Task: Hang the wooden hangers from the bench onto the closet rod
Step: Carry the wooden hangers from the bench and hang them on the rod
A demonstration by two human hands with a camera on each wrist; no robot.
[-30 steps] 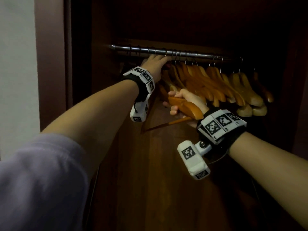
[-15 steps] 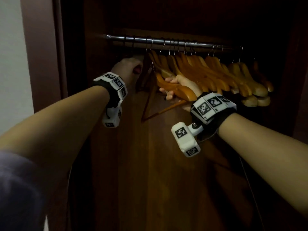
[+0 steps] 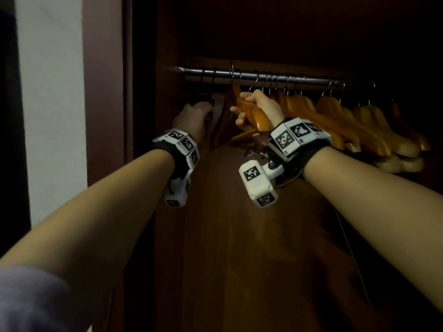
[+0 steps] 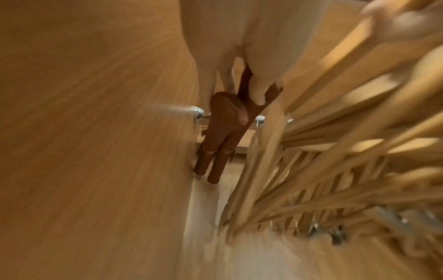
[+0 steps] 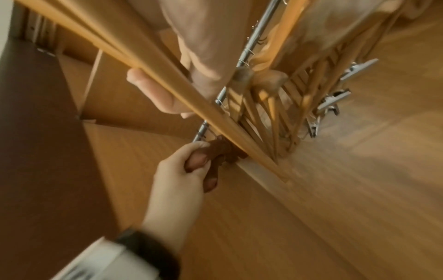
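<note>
A metal closet rod (image 3: 263,75) runs across the dark closet. My right hand (image 3: 251,109) grips the shoulder of a light wooden hanger (image 3: 257,117); its hook (image 3: 232,70) sits over the rod. In the right wrist view, fingers (image 5: 153,91) curl under that hanger's bars (image 5: 143,56). My left hand (image 3: 196,113) is lower left, by the rod's left end. It grips a dark brown hanger (image 4: 227,117), and the right wrist view shows this grip too (image 5: 223,149). Several light hangers (image 3: 347,121) hang to the right.
The closet's side panel (image 3: 167,164) stands close on the left of my left hand. The wooden back panel (image 3: 239,236) lies behind. Metal clip hangers (image 5: 347,72) hang among the wooden ones. A white wall (image 3: 52,92) lies outside the closet.
My left hand has come down from the rod to the dark hangers at the left end. My right hand has raised the light hanger closer to the rod.
</note>
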